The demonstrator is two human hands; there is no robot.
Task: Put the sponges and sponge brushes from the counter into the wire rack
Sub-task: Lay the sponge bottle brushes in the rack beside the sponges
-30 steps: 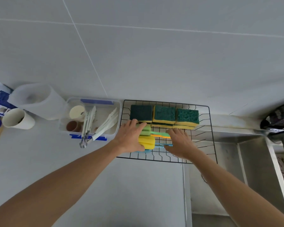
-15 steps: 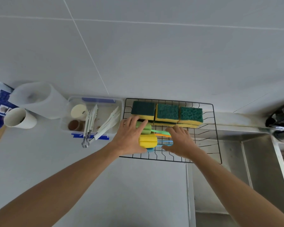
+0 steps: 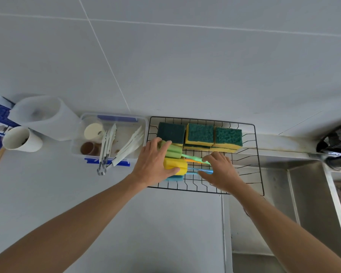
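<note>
We have the sponge brushes point(image 3: 175, 161) lying in the near left part of the wire rack point(image 3: 259, 160), a green head, a yellow head and a blue one beneath, handles pointing right; behind them the sponges point(image 3: 200, 134) sit in a row against the far rim (green faces up). Our left hand point(image 3: 156, 164) wraps loosely over the foam heads, thumb pressing the yellow one; our right hand point(image 3: 220, 170) lies spread on the handles, holding them down rather than gripping. The risk we see: the thin handles could slip through the wires, or the stacked heads could roll apart when we lift away; the plastic container point(image 3: 110, 138) beside the rack seems safely clear.
</note>
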